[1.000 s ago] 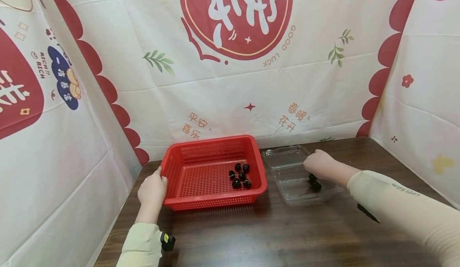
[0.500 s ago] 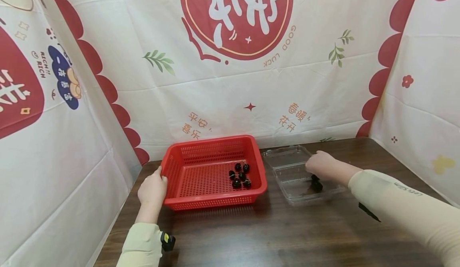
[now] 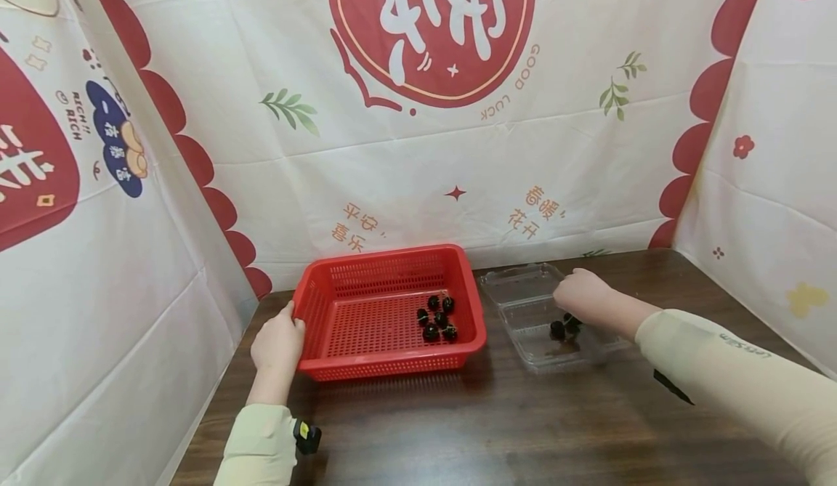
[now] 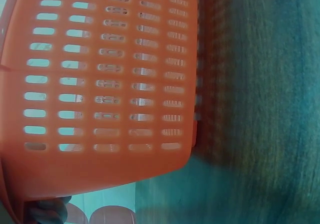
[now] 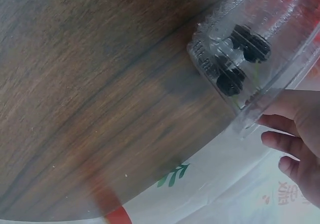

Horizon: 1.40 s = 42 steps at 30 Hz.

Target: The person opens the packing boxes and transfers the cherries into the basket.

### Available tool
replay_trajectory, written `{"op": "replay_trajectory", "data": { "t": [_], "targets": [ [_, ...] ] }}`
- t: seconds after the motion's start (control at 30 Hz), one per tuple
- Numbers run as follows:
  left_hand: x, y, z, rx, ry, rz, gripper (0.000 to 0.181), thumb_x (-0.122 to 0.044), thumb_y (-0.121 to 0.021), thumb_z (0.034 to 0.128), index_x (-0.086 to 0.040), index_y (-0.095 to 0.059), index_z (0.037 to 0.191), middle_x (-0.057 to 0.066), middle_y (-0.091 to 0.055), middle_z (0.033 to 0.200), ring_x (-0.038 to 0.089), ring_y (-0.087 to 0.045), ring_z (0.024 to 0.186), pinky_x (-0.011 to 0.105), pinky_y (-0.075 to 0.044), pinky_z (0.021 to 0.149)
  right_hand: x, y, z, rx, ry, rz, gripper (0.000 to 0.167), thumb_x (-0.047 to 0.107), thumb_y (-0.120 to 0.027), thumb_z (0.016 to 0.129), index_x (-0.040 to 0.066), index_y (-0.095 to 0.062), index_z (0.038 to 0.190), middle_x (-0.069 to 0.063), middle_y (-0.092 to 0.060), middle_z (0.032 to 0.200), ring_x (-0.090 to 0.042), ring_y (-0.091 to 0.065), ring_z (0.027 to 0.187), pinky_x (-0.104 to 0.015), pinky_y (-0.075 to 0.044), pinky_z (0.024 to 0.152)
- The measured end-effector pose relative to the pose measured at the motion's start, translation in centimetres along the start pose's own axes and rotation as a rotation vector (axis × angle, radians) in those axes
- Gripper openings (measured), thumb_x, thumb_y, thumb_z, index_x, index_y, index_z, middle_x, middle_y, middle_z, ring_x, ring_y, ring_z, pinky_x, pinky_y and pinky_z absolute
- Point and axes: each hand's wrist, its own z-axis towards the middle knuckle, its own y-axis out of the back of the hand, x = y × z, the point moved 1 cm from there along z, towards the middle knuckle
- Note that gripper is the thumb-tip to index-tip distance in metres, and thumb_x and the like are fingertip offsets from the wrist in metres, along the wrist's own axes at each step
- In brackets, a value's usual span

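Note:
A red plastic basket (image 3: 386, 364) with slotted walls stands left of centre in the head view. My left hand (image 3: 277, 348) grips its left rim; only a few dark fingertips (image 4: 47, 211) show in the left wrist view. Small black round pieces (image 3: 441, 320), several of them with pale stem-like tips, lie at the basket's right side. Beside it is a clear plastic clamshell box (image 3: 523, 317). My right hand (image 3: 584, 296) holds this box at its right edge, thumb hidden. More black pieces (image 5: 252, 46) lie inside, apart from the fingers (image 5: 282, 144); their exact kind cannot be told.
Everything stands on a dark wooden table (image 3: 418, 428). Printed white cloth (image 3: 405, 152) hangs behind and on both sides, close to the basket and box. A black wrist camera (image 3: 306, 436) sits on the left sleeve.
The black pieces in the clear box have shifted left from beneath my right hand. That hand has moved only slightly. My left hand and the basket stay where they were.

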Motion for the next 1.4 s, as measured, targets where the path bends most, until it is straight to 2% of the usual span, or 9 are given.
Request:
{"op": "replay_trajectory", "data": {
  "t": [0.23, 0.33, 0.43, 0.53, 0.77, 0.9, 1.1, 1.4],
  "targets": [
    [0.0, 0.0, -0.1, -0.004, -0.008, 0.004, 0.05, -0.018, -0.051, 0.0959, -0.005, -0.046, 0.144, 0.027, -0.065, 0.109, 0.034, -0.062, 0.074, 0.051, -0.051, 0.06, -0.1, 1.2, -0.1, 0.018, -0.056, 0.083, 0.041, -0.004, -0.072, 0.076, 0.021, -0.048, 0.055, 0.008, -0.045, 0.051, -0.01, -0.029, 0.052, -0.033, -0.037, 0.055],
    [0.0, 0.1, -0.2, -0.002, -0.012, 0.006, 0.05, -0.018, -0.051, 0.096, -0.005, -0.046, 0.144, 0.027, -0.065, 0.108, 0.035, -0.062, 0.073, 0.051, -0.05, 0.058, -0.2, 2.2, 0.0, 0.034, -0.085, 0.146, 0.05, -0.008, -0.068, 0.076, 0.022, -0.034, 0.054, 0.01, -0.028, 0.052, -0.011, -0.02, 0.054, -0.031, -0.027, 0.055],
    [0.0, 0.2, -0.2, -0.005, -0.014, 0.014, 0.05, -0.018, -0.051, 0.0961, -0.005, -0.045, 0.144, 0.028, -0.065, 0.108, 0.035, -0.063, 0.075, 0.051, -0.05, 0.059, -0.3, 3.5, 0.1, 0.01, -0.104, 0.213, 0.053, -0.012, -0.061, 0.072, 0.022, -0.022, 0.059, 0.008, -0.013, 0.058, -0.013, -0.013, 0.057, -0.032, -0.021, 0.058],
    [0.1, 0.2, -0.2, -0.006, -0.013, 0.015, 0.05, -0.018, -0.051, 0.0962, -0.005, -0.045, 0.145, 0.028, -0.065, 0.108, 0.035, -0.063, 0.075, 0.051, -0.05, 0.059, -0.3, 4.7, 0.3, -0.033, -0.108, 0.257, 0.052, -0.014, -0.055, 0.068, 0.022, -0.018, 0.062, 0.007, -0.009, 0.062, -0.013, -0.01, 0.058, -0.033, -0.02, 0.059],
    [0.1, 0.0, 0.0, 0.002, -0.006, 0.018, 0.05, -0.019, -0.05, 0.0966, -0.006, -0.045, 0.145, 0.027, -0.065, 0.109, 0.035, -0.063, 0.075, 0.05, -0.051, 0.059, 0.0, 6.7, 1.2, -0.158, -0.077, 0.284, 0.049, -0.007, -0.063, 0.068, 0.024, -0.028, 0.054, 0.011, -0.02, 0.055, -0.01, -0.02, 0.053, -0.029, -0.022, 0.052],
    [0.1, -0.1, 0.0, 0.014, -0.008, 0.021, 0.051, -0.019, -0.05, 0.0969, -0.005, -0.043, 0.146, 0.027, -0.065, 0.11, 0.034, -0.062, 0.075, 0.05, -0.052, 0.06, 0.6, 7.7, 1.8, -0.194, -0.091, 0.323, 0.049, -0.003, -0.067, 0.072, 0.023, -0.03, 0.053, 0.011, -0.023, 0.054, -0.009, -0.023, 0.052, -0.029, -0.023, 0.052],
    [0.1, -0.1, 0.2, 0.015, -0.015, 0.009, 0.051, -0.019, -0.05, 0.0971, -0.005, -0.043, 0.146, 0.027, -0.065, 0.109, 0.032, -0.061, 0.072, 0.048, -0.05, 0.057, 1.8, 9.1, 3.0, -0.269, -0.114, 0.389, 0.041, 0.001, -0.065, 0.076, 0.023, -0.04, 0.053, 0.013, -0.031, 0.052, -0.009, -0.03, 0.05, -0.03, -0.03, 0.051],
    [0.2, 0.0, 0.0, 0.013, -0.019, 0.001, 0.051, -0.019, -0.051, 0.0968, -0.004, -0.044, 0.145, 0.026, -0.065, 0.107, 0.03, -0.06, 0.068, 0.046, -0.051, 0.056, 3.3, 11.2, 5.1, -0.312, -0.093, 0.423, 0.027, 0.002, -0.068, 0.08, 0.019, -0.06, 0.061, 0.013, -0.046, 0.055, -0.009, -0.041, 0.053, -0.031, -0.04, 0.052]
  ]
}}
